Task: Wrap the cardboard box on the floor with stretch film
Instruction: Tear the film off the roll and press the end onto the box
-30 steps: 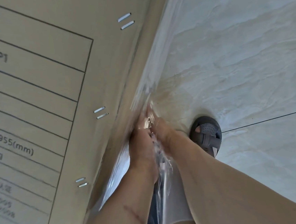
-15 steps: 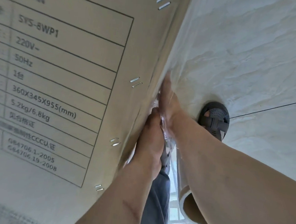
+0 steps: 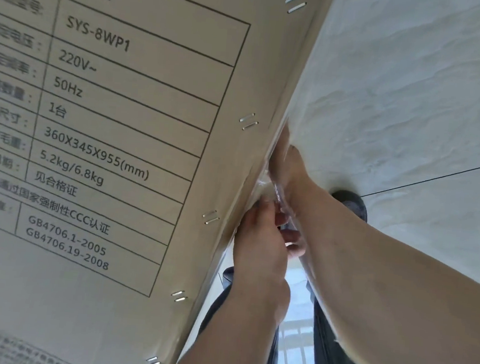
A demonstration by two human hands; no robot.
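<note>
Against the cardboard box [image 3: 113, 140] edge, both hands work the stretch film [image 3: 270, 189].
Left hand [image 3: 259, 242] pinches bunched film beside the stapled box, which fills the left of view on the tiled floor [image 3: 415, 110]; right hand [image 3: 288, 169] presses flat, fingers straight, on the film-covered side.

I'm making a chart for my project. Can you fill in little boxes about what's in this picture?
box: cardboard box with a printed label and staples
film: stretch film, bunched at the box's edge
left hand: pinches the film
right hand: flat against the box's side
floor: pale tiles
foot: dark sandal
</note>
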